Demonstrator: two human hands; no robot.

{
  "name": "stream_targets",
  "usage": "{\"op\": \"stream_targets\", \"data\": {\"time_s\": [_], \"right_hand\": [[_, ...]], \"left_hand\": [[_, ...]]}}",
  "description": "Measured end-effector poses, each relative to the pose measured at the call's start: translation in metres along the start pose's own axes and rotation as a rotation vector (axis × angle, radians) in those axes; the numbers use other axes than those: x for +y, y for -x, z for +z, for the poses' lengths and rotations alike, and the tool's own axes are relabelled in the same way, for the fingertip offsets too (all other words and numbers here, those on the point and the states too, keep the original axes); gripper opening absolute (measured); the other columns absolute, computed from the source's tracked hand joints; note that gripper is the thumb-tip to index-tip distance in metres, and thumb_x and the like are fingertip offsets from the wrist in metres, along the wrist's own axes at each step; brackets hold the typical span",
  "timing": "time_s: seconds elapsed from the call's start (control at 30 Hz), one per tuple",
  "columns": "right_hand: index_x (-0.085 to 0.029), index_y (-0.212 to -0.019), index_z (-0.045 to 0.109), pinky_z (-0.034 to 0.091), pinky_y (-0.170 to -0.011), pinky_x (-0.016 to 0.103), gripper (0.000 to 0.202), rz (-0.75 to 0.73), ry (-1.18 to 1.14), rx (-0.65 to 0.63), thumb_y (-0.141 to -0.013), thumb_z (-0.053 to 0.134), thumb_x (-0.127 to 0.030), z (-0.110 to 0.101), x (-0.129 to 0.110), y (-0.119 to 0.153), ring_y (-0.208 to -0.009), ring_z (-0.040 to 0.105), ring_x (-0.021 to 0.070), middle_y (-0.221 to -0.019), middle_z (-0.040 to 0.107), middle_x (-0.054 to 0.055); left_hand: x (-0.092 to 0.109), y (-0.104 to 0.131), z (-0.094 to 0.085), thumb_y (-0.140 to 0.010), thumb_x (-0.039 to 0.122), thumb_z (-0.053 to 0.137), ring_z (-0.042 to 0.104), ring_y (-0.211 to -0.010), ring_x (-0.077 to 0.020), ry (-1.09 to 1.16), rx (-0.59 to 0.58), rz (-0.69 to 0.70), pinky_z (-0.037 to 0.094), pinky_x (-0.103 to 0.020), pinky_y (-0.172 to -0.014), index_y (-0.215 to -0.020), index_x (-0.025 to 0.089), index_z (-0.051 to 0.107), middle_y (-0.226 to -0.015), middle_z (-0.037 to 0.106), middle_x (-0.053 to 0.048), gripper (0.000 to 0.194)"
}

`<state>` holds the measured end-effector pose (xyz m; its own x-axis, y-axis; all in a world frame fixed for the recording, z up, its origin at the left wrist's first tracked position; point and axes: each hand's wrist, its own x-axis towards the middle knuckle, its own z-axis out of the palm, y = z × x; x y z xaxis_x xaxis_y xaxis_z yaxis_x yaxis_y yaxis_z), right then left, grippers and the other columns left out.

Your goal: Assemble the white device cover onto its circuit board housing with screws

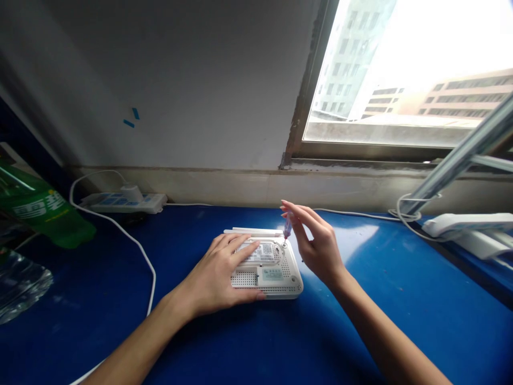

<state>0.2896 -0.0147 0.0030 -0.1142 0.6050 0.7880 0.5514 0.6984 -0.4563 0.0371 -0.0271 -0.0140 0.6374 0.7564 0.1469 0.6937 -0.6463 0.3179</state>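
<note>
A white router (pixel 280 291) lies on the blue table with its vented, labelled underside facing up. Across its left part rests my left hand (pixel 222 272), fingers spread over the labels and thumb along the near edge, holding the router down. My right hand (pixel 318 240) pinches a small screwdriver (pixel 287 227) with a clear purple handle. The screwdriver stands nearly upright, its tip at the screw hole (pixel 284 245) in the router's far right corner. Folded white antennas (pixel 256 231) run along the far side. The router's left end is hidden under my left hand.
A green bottle (pixel 44 206) and a clear plastic bottle (pixel 24 283) lie at the left. A power strip (pixel 124 202) sits by the wall, with a white cable (pixel 136 243) crossing the table. Another white power strip (pixel 468 227) and a metal bar (pixel 460 155) are at the right.
</note>
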Motion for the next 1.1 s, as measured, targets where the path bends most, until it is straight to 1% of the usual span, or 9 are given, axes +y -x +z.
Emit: {"op": "stream_targets", "data": {"time_s": [0.1, 0.2, 0.33, 0.53, 0.63, 0.77, 0.83, 0.97, 1.1], "right_hand": [[-0.024, -0.138, 0.066, 0.058, -0.088, 0.032, 0.038, -0.009, -0.066, -0.034, -0.103, 0.056, -0.012, -0.0019, -0.0018, 0.0003, -0.101, 0.073, 0.0171, -0.118, 0.075, 0.007], [-0.022, -0.124, 0.074, 0.057, -0.08, 0.031, 0.027, 0.017, -0.053, 0.012, -0.098, 0.068, -0.015, -0.0027, -0.0035, -0.0017, -0.085, 0.072, 0.0164, -0.099, 0.076, 0.004], [-0.02, -0.111, 0.08, 0.052, -0.067, 0.032, 0.019, 0.032, 0.038, 0.088, -0.092, 0.077, -0.022, -0.002, -0.0022, -0.0041, -0.07, 0.061, 0.0159, -0.082, 0.062, 0.003], [-0.023, -0.139, 0.065, 0.056, -0.091, 0.033, 0.038, 0.023, -0.102, -0.05, -0.104, 0.054, -0.012, -0.0051, 0.0012, -0.0018, -0.106, 0.072, 0.0179, -0.122, 0.073, 0.008], [-0.023, -0.126, 0.073, 0.057, -0.084, 0.032, 0.029, 0.043, -0.098, -0.016, -0.099, 0.066, -0.015, -0.0064, 0.0002, -0.0021, -0.093, 0.073, 0.0171, -0.105, 0.077, 0.004], [-0.022, -0.11, 0.08, 0.053, -0.069, 0.032, 0.018, 0.061, -0.018, 0.042, -0.092, 0.079, -0.023, -0.0063, 0.0002, -0.0044, -0.072, 0.064, 0.0155, -0.084, 0.066, 0.002], [-0.023, -0.117, 0.078, 0.054, -0.071, 0.033, 0.021, 0.057, -0.026, 0.023, -0.096, 0.073, -0.023, -0.0067, 0.0014, -0.0042, -0.075, 0.064, 0.0155, -0.09, 0.066, 0.004], [-0.025, -0.141, 0.063, 0.056, -0.091, 0.035, 0.039, 0.036, -0.135, -0.089, -0.106, 0.051, -0.014, -0.0073, 0.0032, -0.0012, -0.103, 0.07, 0.0171, -0.122, 0.072, 0.007], [-0.024, -0.125, 0.073, 0.056, -0.082, 0.033, 0.027, 0.058, -0.116, -0.032, -0.099, 0.067, -0.018, -0.005, 0.0009, -0.0006, -0.089, 0.071, 0.0173, -0.099, 0.075, 0.004]], "left_hand": [[0.0, -0.0003, 0.0003, -0.08, 0.082, 0.067, 0.034, -0.152, -0.0342, -0.008, -0.005, -0.004, 0.025, -0.055, -0.126, -0.16, 0.028, 0.042, -0.166, 0.04, -0.009, 0.1], [0.0004, -0.0002, 0.0001, -0.08, 0.081, 0.067, 0.035, -0.152, -0.0344, -0.009, -0.007, -0.006, 0.025, -0.055, -0.127, -0.16, 0.028, 0.043, -0.165, 0.041, -0.009, 0.099], [-0.0002, 0.0002, 0.0004, -0.079, 0.083, 0.066, 0.033, -0.152, -0.0367, 0.006, -0.004, -0.015, 0.024, -0.059, -0.126, -0.16, 0.029, 0.043, -0.165, 0.041, -0.009, 0.099], [-0.0021, 0.0, 0.0023, -0.079, 0.084, 0.065, 0.034, -0.152, -0.0365, 0.019, -0.004, -0.013, 0.026, -0.059, -0.125, -0.16, 0.031, 0.043, -0.165, 0.04, -0.009, 0.098], [-0.0024, 0.0003, 0.0025, -0.079, 0.084, 0.064, 0.034, -0.152, -0.0369, 0.019, -0.001, -0.014, 0.025, -0.06, -0.126, -0.16, 0.031, 0.043, -0.166, 0.04, -0.009, 0.099], [-0.0021, 0.0006, 0.0022, -0.079, 0.084, 0.064, 0.034, -0.152, -0.0369, 0.019, 0.006, -0.008, 0.025, -0.059, -0.126, -0.16, 0.03, 0.042, -0.166, 0.04, -0.01, 0.1], [-0.0017, 0.0006, 0.002, -0.08, 0.084, 0.064, 0.035, -0.151, -0.037, 0.022, 0.011, 0.001, 0.026, -0.059, -0.125, -0.16, 0.03, 0.043, -0.165, 0.041, -0.01, 0.099], [-0.0013, 0.0003, 0.0016, -0.08, 0.083, 0.065, 0.035, -0.151, -0.0378, 0.024, 0.012, 0.002, 0.025, -0.06, -0.125, -0.16, 0.03, 0.044, -0.165, 0.041, -0.011, 0.098], [-0.001, -0.0004, 0.0015, -0.08, 0.083, 0.064, 0.034, -0.152, -0.0383, 0.023, 0.006, -0.013, 0.025, -0.061, -0.125, -0.16, 0.03, 0.043, -0.166, 0.04, -0.01, 0.098]]}}
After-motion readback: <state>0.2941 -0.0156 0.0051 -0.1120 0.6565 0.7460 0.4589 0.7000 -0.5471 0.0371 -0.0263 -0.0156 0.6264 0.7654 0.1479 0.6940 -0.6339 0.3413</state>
